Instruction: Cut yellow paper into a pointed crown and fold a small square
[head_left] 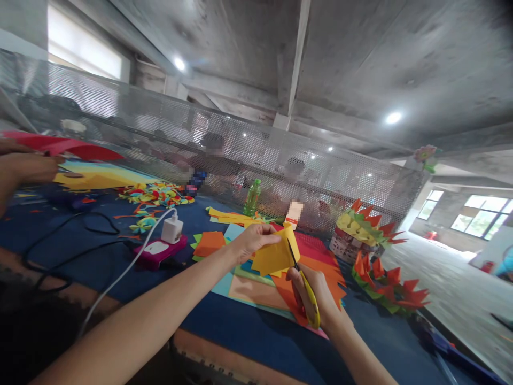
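Head view: the left hand (pixel 252 240) is raised above the blue worktop (pixel 240 329), its fingers (pixel 267 231) pinched shut on the top edge of a yellow paper piece (pixel 274 258). The paper hangs in the air over a loose stack of coloured sheets (pixel 256 291). The right hand (pixel 320 299) has its fingers closed through the yellow handles of the scissors (pixel 306 286). The dark blades point up and lie against the right edge of the paper, just below the left fingertips.

The main risk, as I judge it, is that closeness. The blade tips point toward the pinching fingers, so a long or hasty snip could nick them. The paper is held at one edge only and could bend or twist between the blades, making the cut wander or tear. If the pinch slips, the piece would drop among the sheets below.

Off to the left a white charger (pixel 172 230) and its cable (pixel 120 278) run close by the left forearm and could snag. A co-worker's hand (pixel 24 167) with red paper (pixel 64 147) works well apart.
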A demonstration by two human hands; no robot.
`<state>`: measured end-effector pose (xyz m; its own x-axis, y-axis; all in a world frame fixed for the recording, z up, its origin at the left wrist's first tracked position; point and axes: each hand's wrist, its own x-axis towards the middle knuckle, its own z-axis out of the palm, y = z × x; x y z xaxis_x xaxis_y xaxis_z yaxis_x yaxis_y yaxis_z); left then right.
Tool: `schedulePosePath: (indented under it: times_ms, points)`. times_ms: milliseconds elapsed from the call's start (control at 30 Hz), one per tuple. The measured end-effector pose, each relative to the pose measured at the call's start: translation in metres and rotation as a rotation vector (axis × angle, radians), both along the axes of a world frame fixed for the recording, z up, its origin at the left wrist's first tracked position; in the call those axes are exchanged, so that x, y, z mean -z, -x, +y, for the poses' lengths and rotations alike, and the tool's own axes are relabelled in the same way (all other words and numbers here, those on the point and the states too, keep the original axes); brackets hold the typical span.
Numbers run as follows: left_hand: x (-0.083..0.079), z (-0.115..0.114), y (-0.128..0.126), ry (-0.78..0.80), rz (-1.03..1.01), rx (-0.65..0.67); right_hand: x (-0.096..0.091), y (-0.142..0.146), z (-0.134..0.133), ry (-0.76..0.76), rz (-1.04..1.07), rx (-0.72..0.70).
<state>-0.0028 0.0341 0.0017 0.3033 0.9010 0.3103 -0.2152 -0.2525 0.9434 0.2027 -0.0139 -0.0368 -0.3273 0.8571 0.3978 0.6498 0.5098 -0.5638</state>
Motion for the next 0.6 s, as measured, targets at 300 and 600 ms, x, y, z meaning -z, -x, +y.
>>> schedulePosePath:
  times_ms: [300,600]
  points:
    - [0.0027,0.0024,0.0005,0.018,-0.018,0.03,0.0021,0.0013,-0.0006,-0.003,0.02,0.008]
    - [0.0018,0.0026,0.0006,0.018,-0.005,0.005,0.0028,0.0022,0.0025,-0.116,-0.052,0.073]
